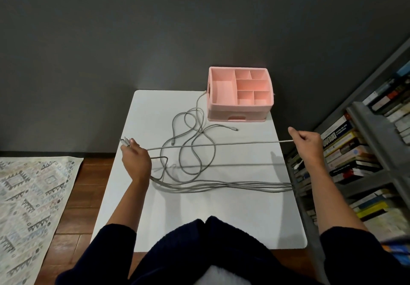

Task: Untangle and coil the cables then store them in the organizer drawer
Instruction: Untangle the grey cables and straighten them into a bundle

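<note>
Several grey cables [190, 151] lie looped and crossed on the white table [221, 218]. My left hand [135, 158] grips a bunch of cable plug ends at the table's left edge. My right hand [307, 142] pinches one cable at the right edge, and this strand [221, 144] runs taut between both hands above the table. More strands lie flat in a bundle [233, 186] across the table nearer to me. The pink organizer [239, 109] stands at the far right corner, its drawer shut, and one cable end reaches its left side.
A grey bookshelf [363, 151] packed with books stands close to the table's right edge. On the left, a patterned rug [33, 191] lies on the wooden floor. A dark wall is behind the table.
</note>
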